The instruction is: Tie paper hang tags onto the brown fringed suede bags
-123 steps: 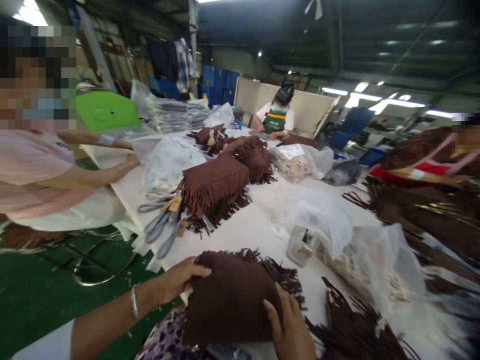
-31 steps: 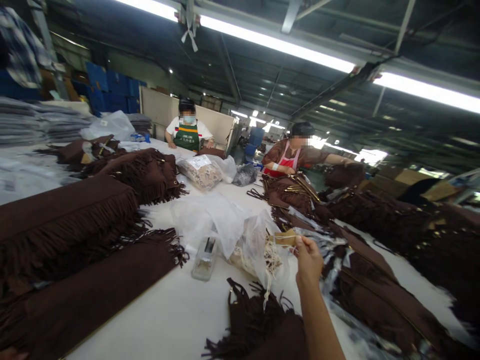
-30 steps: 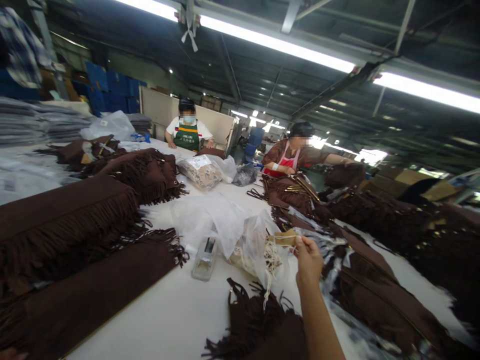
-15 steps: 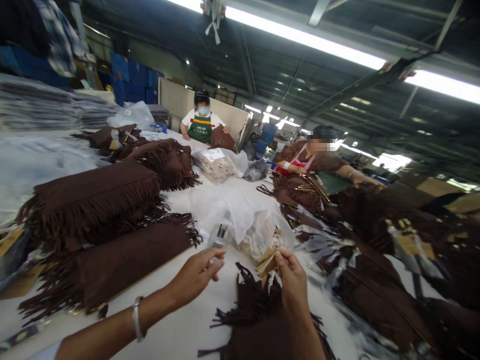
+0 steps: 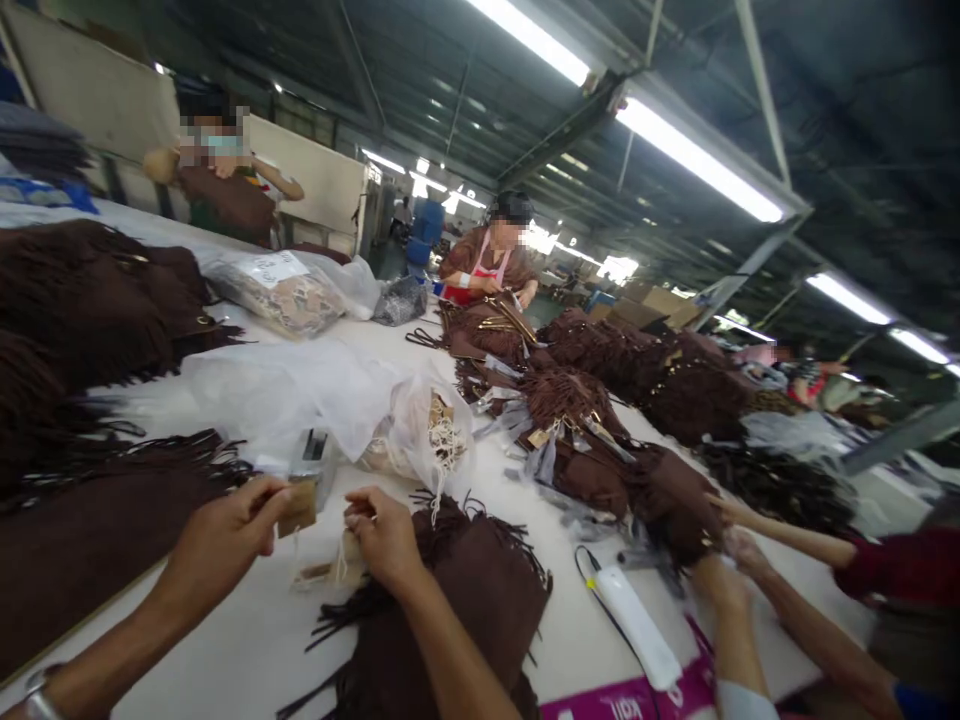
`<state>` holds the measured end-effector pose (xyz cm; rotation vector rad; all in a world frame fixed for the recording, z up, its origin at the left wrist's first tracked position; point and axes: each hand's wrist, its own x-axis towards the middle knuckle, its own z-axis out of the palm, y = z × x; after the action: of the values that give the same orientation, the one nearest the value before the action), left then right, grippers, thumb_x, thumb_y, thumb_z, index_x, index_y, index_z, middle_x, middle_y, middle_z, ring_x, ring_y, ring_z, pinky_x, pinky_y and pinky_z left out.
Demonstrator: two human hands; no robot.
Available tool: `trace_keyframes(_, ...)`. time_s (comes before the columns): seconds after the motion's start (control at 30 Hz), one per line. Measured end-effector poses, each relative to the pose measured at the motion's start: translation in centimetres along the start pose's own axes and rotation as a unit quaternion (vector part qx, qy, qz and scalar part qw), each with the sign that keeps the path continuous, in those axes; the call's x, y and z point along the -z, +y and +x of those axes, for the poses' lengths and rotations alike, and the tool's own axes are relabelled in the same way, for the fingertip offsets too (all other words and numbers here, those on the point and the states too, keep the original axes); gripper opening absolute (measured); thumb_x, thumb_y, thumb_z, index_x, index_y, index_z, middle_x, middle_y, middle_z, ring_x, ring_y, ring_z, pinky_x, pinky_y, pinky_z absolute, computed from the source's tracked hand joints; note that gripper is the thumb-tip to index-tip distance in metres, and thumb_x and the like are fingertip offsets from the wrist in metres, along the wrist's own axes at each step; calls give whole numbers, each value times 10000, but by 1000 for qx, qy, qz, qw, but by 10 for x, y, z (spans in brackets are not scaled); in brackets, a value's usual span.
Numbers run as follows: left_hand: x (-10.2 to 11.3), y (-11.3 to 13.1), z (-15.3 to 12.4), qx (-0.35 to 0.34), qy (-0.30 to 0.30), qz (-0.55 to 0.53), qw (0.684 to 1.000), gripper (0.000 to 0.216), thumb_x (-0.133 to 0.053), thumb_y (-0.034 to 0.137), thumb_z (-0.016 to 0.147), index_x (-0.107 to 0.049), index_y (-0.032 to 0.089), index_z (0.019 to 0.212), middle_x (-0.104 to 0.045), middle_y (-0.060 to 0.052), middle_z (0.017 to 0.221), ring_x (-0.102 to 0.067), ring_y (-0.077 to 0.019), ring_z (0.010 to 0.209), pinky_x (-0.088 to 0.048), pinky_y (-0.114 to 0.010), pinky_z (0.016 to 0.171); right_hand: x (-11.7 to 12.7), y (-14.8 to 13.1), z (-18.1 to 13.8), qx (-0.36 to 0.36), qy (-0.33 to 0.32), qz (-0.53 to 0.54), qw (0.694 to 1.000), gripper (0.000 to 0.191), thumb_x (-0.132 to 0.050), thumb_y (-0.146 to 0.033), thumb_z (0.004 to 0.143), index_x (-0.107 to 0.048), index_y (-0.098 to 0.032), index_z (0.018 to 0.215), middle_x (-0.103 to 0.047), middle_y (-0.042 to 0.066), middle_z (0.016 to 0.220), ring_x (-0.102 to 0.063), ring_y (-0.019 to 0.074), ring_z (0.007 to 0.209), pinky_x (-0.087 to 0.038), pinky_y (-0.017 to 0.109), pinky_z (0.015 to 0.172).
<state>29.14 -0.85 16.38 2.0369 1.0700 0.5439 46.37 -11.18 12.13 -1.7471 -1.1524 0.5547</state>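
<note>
My left hand (image 5: 232, 520) pinches a small brown cardboard tag (image 5: 298, 508) between thumb and fingertips. Close by on the right, my right hand (image 5: 386, 540) has its fingers closed on a beige hang tag (image 5: 349, 562) with white string dangling. Another small tag (image 5: 313, 573) hangs or lies just below, between the hands. Under my right forearm lies a dark brown fringed bag (image 5: 472, 590). Beyond my hands, a clear plastic bag (image 5: 397, 430) holds tags with white strings (image 5: 445, 440) spilling out. Behind my left fingertips stands a small grey device (image 5: 311, 455), partly hidden.
Brown fringed bags (image 5: 82, 560) fill the left side, with more bags (image 5: 592, 470) along the right. A white device with a cable (image 5: 637, 625) lies near a purple printed sheet (image 5: 630, 700). A co-worker's hands (image 5: 739, 550) reach in from the right; two people work farther back.
The view has swung to the right. My left hand, free before, now holds a tag. My right hand has come away from the plastic bag with tags, close to my left.
</note>
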Motion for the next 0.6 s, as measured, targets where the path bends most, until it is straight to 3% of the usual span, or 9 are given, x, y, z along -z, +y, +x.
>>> trace_keyframes(0.17, 34, -12, -12, 43, 39, -162, 985, 333, -458, 496, 864, -551, 177, 888, -469, 70, 411, -435, -118, 392, -285, -195, 437, 37, 8, -6, 10, -20, -76, 997, 324, -554, -97, 686, -699, -200, 957, -688, 98, 1074, -582, 258, 1080, -389, 418, 1014)
trace_keyframes(0.23, 40, -16, -14, 42, 43, -213, 975, 312, -458, 481, 873, -532, 178, 861, -441, 78, 392, -400, -101, 345, -263, -183, 401, 51, 11, -2, 27, -14, -80, 996, 371, -557, -122, 679, -695, -197, 1015, -623, 142, 1224, -469, 318, 1238, -252, 509, 1103)
trace_keyframes(0.3, 45, -20, -17, 39, 47, -239, 969, 299, -465, 472, 883, -528, 181, 863, -445, 80, 407, -405, -92, 329, -249, -172, 377, 51, 2, 1, 68, 23, -87, 994, 398, -555, -217, 730, -675, -234, 1110, -599, 112, 1275, -455, 321, 1262, -252, 516, 1111)
trace_keyframes(0.37, 48, -18, -24, 34, 42, -258, 964, 289, -480, 465, 887, -532, 182, 865, -443, 81, 434, -410, -87, 324, -244, -171, 354, 35, -22, -4, 63, 22, -47, 997, 440, -549, -363, 801, -606, -286, 1230, -618, 75, 1251, -548, 298, 1160, -403, 492, 1005)
trace_keyframes(0.43, 51, -11, -36, 16, 30, -278, 960, 290, -501, 461, 887, -542, 176, 854, -461, 73, 486, -413, -78, 339, -261, -172, 347, 6, -54, -14, 24, -40, 32, 998, 522, -594, -479, 798, -552, -297, 1286, -668, 62, 1142, -636, 264, 973, -520, 407, 794)
trace_keyframes(0.53, 61, -4, -54, -33, 21, -298, 954, 320, -537, 476, 883, -574, 158, 869, -525, 41, 617, -446, -62, 419, -337, -169, 391, -45, -93, -26, -11, -137, 130, 982, 461, -684, -484, 747, -631, -225, 1125, -702, 35, 832, -635, 190, 683, -486, 276, 565)
trace_keyframes(0.6, 68, -10, -65, -38, 35, -303, 951, 386, -542, 521, 881, -591, 155, 996, -584, 16, 726, -464, -54, 449, -362, -167, 418, -69, -105, -30, -24, -153, 189, 970, 341, -695, -477, 752, -655, -195, 938, -655, 4, 675, -574, 140, 569, -443, 233, 511)
